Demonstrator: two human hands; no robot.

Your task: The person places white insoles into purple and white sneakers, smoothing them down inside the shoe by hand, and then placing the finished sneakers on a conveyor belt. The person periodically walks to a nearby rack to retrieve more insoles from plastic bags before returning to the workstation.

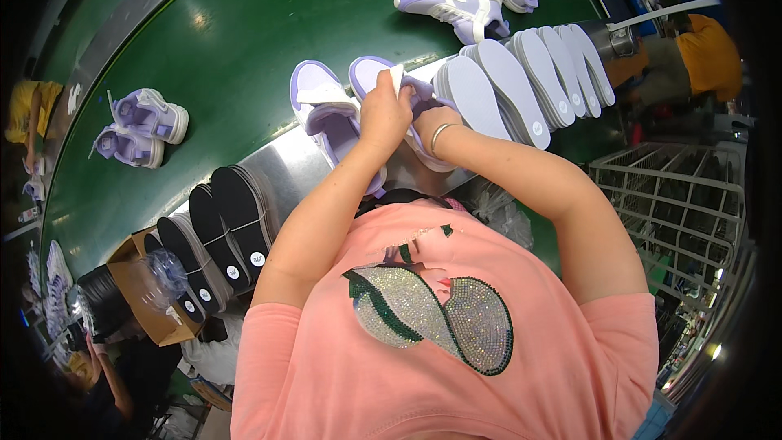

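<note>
Two lavender and white sneakers stand side by side before me, toes pointing away. The left sneaker has its white tongue folded forward over the toe, and neither hand touches it. On the right sneaker, my left hand is closed around the white tongue and pulls it up. My right hand, with a bangle at the wrist, reaches into the same shoe's opening. Its fingers are hidden inside, so whether they hold anything cannot be seen. Close beside that hand lies a stack of pale lavender insoles.
More pale insoles continue to the right. Black insole bundles and an open cardboard box are at left. Sneaker pairs sit on the green belt, at left and far right. A wire rack stands right; people work at both sides.
</note>
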